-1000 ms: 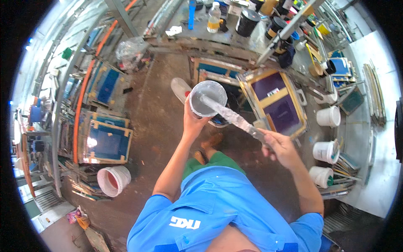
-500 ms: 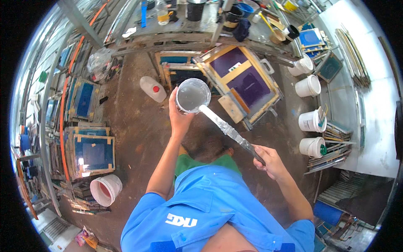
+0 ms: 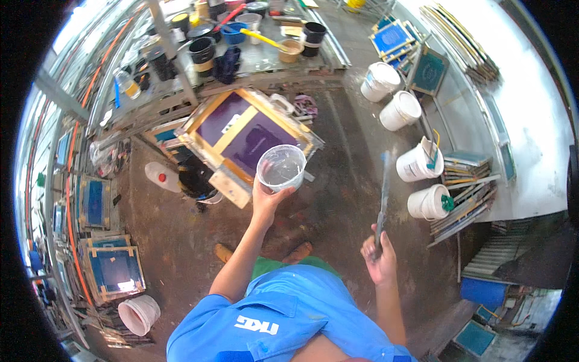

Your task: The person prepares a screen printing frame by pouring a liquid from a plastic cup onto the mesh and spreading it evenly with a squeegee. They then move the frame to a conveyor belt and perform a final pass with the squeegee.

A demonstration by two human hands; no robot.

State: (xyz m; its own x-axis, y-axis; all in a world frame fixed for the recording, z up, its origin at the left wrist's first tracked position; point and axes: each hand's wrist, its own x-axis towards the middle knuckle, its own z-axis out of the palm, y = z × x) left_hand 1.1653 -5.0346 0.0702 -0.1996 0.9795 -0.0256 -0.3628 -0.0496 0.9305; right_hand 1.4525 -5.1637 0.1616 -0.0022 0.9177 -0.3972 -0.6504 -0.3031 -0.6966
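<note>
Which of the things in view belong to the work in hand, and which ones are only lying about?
Apparently in use:
clear tub, in the left grip
long thin tool, in the right grip

Seemingly just lying about:
white buckets at right
purple-meshed frame
white jug with red cap

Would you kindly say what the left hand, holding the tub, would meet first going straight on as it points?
The left hand and tub would probably meet the purple framed screen; depth is unclear.
</note>
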